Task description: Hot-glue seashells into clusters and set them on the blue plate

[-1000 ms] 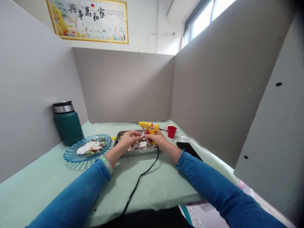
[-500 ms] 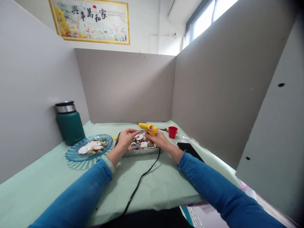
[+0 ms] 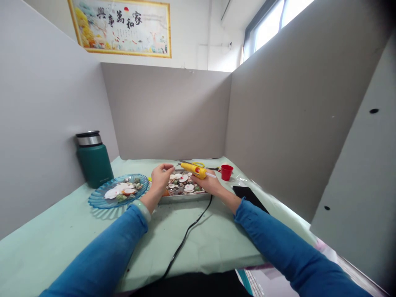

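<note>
My right hand [image 3: 208, 182] is closed around a yellow hot glue gun [image 3: 194, 169], whose nozzle points left. A pale glue stick [image 3: 210, 175] pokes out of its back end. My left hand [image 3: 162, 178] is raised at the left side of a metal tray [image 3: 185, 199], fingers pinched together near the nozzle. Whatever sits between those fingertips is too small to make out. Inside the tray lie many shells [image 3: 189, 188], white, brown and greenish. A black cord [image 3: 188, 231] runs from below my right hand across the cloth to the front edge.
On the left stands a blue fluted plate [image 3: 95, 201] with shells, beside a green bottle [image 3: 94, 163]. To the right are a red cup [image 3: 227, 172] and a black phone-like slab [image 3: 250, 199]. Yellow-handled scissors [image 3: 198, 164] lie behind the tray. Grey panels [image 3: 167, 111] enclose the table.
The glue gun has turned and dipped slightly, so its glue stick now shows. My left hand has drawn back a little from the nozzle and risen. The whole view has shifted slightly.
</note>
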The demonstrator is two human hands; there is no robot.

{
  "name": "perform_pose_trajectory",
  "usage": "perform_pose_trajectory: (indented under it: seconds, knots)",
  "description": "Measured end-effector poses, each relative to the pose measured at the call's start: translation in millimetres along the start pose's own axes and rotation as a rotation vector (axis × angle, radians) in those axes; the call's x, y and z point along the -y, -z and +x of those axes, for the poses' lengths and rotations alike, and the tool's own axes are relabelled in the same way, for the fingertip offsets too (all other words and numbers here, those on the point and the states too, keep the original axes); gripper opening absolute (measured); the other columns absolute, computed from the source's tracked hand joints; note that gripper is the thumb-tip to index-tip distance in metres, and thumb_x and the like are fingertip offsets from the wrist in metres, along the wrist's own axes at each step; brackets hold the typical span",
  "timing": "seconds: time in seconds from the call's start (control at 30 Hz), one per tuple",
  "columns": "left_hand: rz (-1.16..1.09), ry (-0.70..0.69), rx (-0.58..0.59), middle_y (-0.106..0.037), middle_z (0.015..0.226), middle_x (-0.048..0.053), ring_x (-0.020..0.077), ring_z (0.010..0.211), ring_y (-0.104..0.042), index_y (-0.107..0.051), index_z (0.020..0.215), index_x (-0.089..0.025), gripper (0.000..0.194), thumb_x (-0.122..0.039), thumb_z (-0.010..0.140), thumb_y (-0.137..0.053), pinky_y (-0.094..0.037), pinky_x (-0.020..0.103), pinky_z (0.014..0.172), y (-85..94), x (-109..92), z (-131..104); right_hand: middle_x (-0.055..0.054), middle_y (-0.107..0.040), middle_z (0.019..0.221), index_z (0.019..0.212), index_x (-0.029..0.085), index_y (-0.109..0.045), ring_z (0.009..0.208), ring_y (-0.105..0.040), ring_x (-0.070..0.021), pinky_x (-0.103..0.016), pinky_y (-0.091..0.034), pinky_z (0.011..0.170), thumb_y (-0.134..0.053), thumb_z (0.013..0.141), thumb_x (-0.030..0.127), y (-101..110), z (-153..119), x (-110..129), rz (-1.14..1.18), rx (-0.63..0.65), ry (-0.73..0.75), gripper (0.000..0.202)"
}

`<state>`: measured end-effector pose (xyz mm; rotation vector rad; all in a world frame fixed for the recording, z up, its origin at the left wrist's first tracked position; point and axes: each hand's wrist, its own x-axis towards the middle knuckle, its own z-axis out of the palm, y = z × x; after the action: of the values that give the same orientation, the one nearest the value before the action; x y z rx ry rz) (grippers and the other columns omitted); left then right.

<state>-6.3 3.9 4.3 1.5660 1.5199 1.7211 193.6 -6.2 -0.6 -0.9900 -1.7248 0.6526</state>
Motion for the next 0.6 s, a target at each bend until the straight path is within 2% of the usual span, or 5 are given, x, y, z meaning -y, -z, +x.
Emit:
perform_pose_trajectory:
  seconds: [0.1, 0.23, 0.37, 0.6]
  knots:
    - [0.090, -0.070, -0.043, -0.071, 0.079, 0.004, 0.0173, 0.073, -0.060, -0.071, 0.080, -0.018, 0.018, -0.033, 0.070, -0.067, -0.043, 0.027, 0.069, 0.0, -5, -3, 0.000, -0.060, 0.057, 0.063, 0.022, -0.062, 0.050, -0.053, -0.0142, -0.026, -0.040, 0.049, -0.069, 0.073, 0.025, -1, -1, 0, 0.008, 0.008, -0.031, 0.013]
    - [0.162, -0.081, -0.050, -0.069, 0.070, 0.001, 0.0169, 0.065, -0.057, -0.071, 0.080, -0.020, 0.014, -0.030, 0.073, -0.065, -0.040, 0.026, 0.064, -0.5, -12, -9, 0.000, -0.061, 0.058, 0.063, 0.022, -0.063, 0.050, -0.054, -0.0143, -0.026, -0.041, 0.048, -0.068, 0.073, 0.026, -1, -1, 2, 0.002, 0.015, -0.067, 0.012]
    - [0.212, -0.155, -0.054, -0.065, 0.064, 0.000, 0.0154, 0.057, -0.051, -0.070, 0.079, -0.021, 0.011, -0.028, 0.075, -0.063, -0.037, 0.026, 0.061, -0.6, -17, -14, 0.000, -0.062, 0.058, 0.065, 0.021, -0.064, 0.053, -0.056, -0.0150, -0.025, -0.042, 0.050, -0.068, 0.072, 0.026, -1, -1, 2, -0.003, 0.027, -0.049, 0.010]
    - [0.278, -0.197, -0.081, -0.068, 0.069, 0.000, 0.0157, 0.059, -0.053, -0.071, 0.082, -0.022, 0.012, -0.028, 0.080, -0.061, -0.039, 0.026, 0.064, -1.9, -14, -13, 0.000, -0.062, 0.059, 0.068, 0.021, -0.065, 0.052, -0.055, -0.0138, -0.024, -0.042, 0.050, -0.067, 0.072, 0.027, -1, -1, -2, 0.010, 0.044, -0.030, 0.008]
